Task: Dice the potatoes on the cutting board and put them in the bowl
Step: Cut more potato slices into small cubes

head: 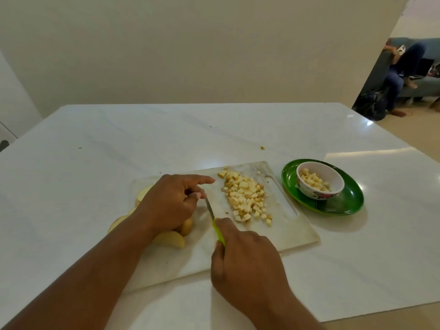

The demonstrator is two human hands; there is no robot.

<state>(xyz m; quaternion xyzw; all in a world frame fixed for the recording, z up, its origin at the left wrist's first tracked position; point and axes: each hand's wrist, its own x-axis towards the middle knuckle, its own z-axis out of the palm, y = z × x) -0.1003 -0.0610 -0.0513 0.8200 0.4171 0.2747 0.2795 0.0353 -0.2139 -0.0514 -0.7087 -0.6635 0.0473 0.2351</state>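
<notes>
The left hand (170, 201) curls over a potato piece (hidden) on the cutting board (285, 217); the right hand (247, 258) grips the knife (210, 209). Blade beside fingertips: a slip nicks them. Bowl (320, 181) right of board.

Looks like a home, in the kitchen or dining part of it. A wide white counter (238, 129) with a glossy marble-like top, standing before a plain cream wall (190, 44). On the counter, household cooking things: a pale cutting board (292, 225) with diced potato (245, 196) and bigger potato pieces (171, 239), a small flowered bowl (319, 186) on a green plate (345, 203), a knife with green handle (217, 231). At far right, an opening to a living room with a blue-grey sofa (426, 89), a seated person (402, 67) on it, and a dark bag (371, 106) on the beige tiled floor (404, 129).
</notes>
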